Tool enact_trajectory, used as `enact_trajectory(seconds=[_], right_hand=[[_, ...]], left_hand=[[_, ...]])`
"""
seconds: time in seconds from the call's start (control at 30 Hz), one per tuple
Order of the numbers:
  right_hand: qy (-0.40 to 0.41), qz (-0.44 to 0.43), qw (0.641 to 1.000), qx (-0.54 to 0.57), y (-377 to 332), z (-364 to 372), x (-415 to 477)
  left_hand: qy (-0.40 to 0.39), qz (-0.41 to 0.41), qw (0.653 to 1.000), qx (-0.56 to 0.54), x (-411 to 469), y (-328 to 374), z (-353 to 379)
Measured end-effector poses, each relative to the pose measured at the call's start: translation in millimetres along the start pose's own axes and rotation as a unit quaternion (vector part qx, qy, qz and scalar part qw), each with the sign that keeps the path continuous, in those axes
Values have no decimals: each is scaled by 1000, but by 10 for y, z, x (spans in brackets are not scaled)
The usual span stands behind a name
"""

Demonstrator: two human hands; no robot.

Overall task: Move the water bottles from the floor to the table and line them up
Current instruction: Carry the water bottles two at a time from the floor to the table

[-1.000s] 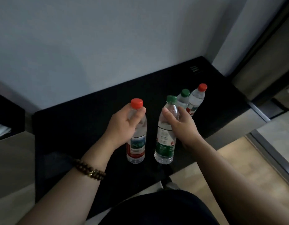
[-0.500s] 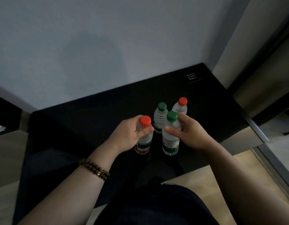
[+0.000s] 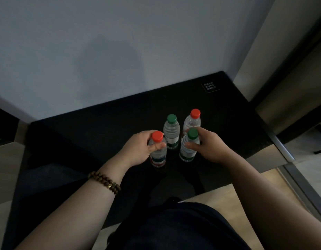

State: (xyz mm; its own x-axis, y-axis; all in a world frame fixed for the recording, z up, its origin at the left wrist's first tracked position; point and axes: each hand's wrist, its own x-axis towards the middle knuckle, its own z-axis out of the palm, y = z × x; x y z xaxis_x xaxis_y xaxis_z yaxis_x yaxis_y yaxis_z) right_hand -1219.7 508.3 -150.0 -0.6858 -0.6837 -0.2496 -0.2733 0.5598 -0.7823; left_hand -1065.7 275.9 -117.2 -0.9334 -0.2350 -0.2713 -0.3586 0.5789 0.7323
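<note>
Black table (image 3: 84,138) bears four upright bottles (image 3: 192,121): its rear pair (image 3: 171,131) free, front red-capped bottle (image 3: 157,156) clasped by the left hand (image 3: 139,150), front green-capped bottle (image 3: 188,150) by the right hand (image 3: 210,148). They stand in a square, so lining up seems left.

Left hand (image 3: 139,148): I see thumb and fingers curled round the red-capped bottle (image 3: 157,136) just below its cap, forearm reaching in from lower left | Right hand (image 3: 210,148): thumb and fingers curled round the green-capped bottle (image 3: 192,133) below its cap, forearm entering from lower right | Both arms extended forward, hands near each other.
</note>
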Motion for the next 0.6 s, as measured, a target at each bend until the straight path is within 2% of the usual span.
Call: enact_trajectory(seconds=[0.43,0.6], right_hand=[[34,3,999,-2,54,26,38],[46,0,999,-25,78,41,70]], left_hand=[[9,-39,999,-7,62,8,167],[22,-73,995,-62,1,-74,225]])
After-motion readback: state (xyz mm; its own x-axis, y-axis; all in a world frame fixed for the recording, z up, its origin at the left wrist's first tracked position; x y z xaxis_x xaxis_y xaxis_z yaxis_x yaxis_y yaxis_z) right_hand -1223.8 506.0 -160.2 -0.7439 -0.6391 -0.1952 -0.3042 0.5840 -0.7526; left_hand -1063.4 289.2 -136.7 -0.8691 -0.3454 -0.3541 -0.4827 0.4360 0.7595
